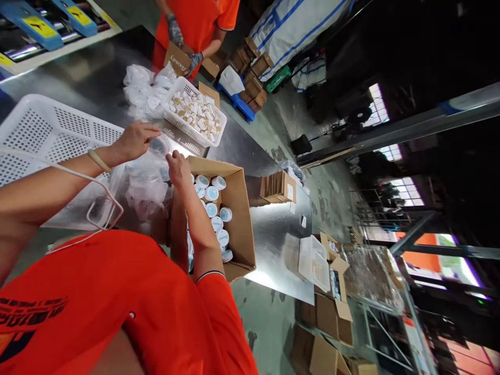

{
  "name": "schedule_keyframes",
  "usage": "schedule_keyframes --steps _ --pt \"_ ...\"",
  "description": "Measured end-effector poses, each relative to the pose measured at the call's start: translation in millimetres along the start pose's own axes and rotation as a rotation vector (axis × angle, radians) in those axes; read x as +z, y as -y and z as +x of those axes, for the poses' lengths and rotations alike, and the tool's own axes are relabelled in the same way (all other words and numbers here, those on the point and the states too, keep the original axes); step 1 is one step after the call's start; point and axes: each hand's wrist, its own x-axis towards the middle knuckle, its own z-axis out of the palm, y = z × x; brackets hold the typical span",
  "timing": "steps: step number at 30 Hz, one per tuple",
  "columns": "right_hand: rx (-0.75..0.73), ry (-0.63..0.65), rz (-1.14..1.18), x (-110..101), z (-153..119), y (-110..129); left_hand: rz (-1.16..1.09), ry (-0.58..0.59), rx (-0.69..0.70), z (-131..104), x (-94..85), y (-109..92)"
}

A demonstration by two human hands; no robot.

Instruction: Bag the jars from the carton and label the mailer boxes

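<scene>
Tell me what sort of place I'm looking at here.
Likely a packing area in a factory or warehouse: a carton holds many round tubs, flat cardboard is stacked on a metal table, and big sacks stand behind.

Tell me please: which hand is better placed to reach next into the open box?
Probably the right hand: it is beside the open box, with its forearm across it. The left hand is farther away, near the large white basket.
</scene>
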Motion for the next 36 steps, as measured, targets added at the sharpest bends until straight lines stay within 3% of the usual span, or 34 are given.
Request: schedule_keyframes --steps 3,5,6,9,10,12,14,18,20,24,26,28,30,32,36 --pt "0.027 0.106 0.155 24 1 11 -0.091 0.175 0.032 -17 23.8 9" --pt "0.055 0.198 0.229 39 -2 16 -0.219 0.22 -0.011 -31 29.8 30" --pt "0.063 0.231 0.24 45 -4 18 -0.27 0.154 -0.07 -38 27.2 46" --pt "0.056 0.293 0.208 51 -6 18 -0.236 -0.214 -0.36 -62 2.3 111" --pt "0.05 0.31 0.191 51 -5 19 -0.178 -0.2 -0.446 -72 -6.8 133" --pt "0.035 0.333 0.159 47 -6 21 -0.055 0.011 -0.572 -95 -17.1 165" --pt "0.015 0.331 0.139 41 -10 25 0.049 0.159 -0.574 -117 -12.8 176" --pt "-0.027 0.231 0.074 26 -28 35 0.134 0.225 -0.453 -138 10.4 157" --pt "-0.042 0.184 0.033 19 -38 36 0.152 0.248 -0.459 -132 5.5 149" --pt "0.019 0.094 0.218 12 -50 33 0.222 0.196 -0.516 -112 -47.1 146" --pt "0.052 0.034 0.543 15 -51 37 0.214 0.071 -0.499 -105 -75.5 133" --pt "0.064 0.013 0.97 18 -49 49 0.067 -0.092 -0.449 -99 -90.0 103" --pt "0.086 0.001 1.364 19 -44 63 -0.168 -0.2 -0.401 -93 -86.5 63" --pt "0.132 -0.034 1.638 15 -38 73 -0.331 -0.238 -0.396 -86 -68.8 21" --pt "0.281 -0.088 1.901 9 -37 66 -0.536 -0.147 -0.403 -70 -26.3 -37"
